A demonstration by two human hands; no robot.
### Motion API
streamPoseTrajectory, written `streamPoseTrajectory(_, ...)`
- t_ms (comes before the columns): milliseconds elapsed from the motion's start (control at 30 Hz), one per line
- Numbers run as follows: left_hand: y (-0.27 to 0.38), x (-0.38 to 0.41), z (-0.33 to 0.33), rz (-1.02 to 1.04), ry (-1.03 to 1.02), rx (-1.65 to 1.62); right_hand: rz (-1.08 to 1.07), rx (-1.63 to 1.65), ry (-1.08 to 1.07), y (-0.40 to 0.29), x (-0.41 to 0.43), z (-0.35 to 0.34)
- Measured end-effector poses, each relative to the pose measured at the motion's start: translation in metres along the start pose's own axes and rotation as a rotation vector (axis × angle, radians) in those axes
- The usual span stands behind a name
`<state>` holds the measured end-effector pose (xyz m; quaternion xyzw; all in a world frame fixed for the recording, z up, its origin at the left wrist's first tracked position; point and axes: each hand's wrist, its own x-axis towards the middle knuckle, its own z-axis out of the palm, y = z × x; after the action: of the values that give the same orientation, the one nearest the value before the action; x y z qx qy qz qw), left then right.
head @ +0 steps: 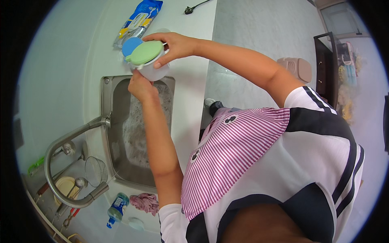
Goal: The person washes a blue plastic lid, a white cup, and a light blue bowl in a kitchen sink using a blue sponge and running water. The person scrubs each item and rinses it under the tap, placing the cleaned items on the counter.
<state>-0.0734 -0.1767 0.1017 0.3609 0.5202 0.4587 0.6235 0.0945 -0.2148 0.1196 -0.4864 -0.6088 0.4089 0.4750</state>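
A white round plastic container [155,70] with a light green lid [147,52] is held between both hands above the far end of the sink. My right hand [176,48] grips its rim and side, with the thumb across the wall. My left hand [142,86] supports it from below at the near side; most of its fingers are hidden by the container. Just behind the green lid, a blue round lid [131,48] shows on the counter side, partly covered. Beyond lies a blue and yellow wipes packet [138,22].
Sudsy water stands in the steel sink [106,79], with a curved faucet [50,152] over the counter. A soap pump bottle [118,208], pink cloth [145,203], wire strainer [96,170] and ladles stand nearby. A black plug [189,10] lies on the counter.
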Motion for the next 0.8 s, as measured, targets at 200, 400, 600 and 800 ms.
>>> streamPoseTrajectory(200,0.032,0.007,-0.055,-0.104,-0.107,-0.141,-0.077,0.113,-0.231,-0.042,0.024,0.04)
streamPoseTrajectory(400,0.072,-0.055,-0.075,0.294,-0.014,-0.133,-0.288,0.048,-0.133,-0.08,0.028,0.103)
streamPoseTrajectory(600,0.07,-0.087,-0.121,0.858,0.151,0.365,-0.47,-0.203,0.068,-0.109,0.015,0.165)
streamPoseTrajectory(800,0.088,-0.11,-0.173,0.77,-0.15,-0.042,-0.657,-0.288,0.095,-0.137,-0.001,0.206)
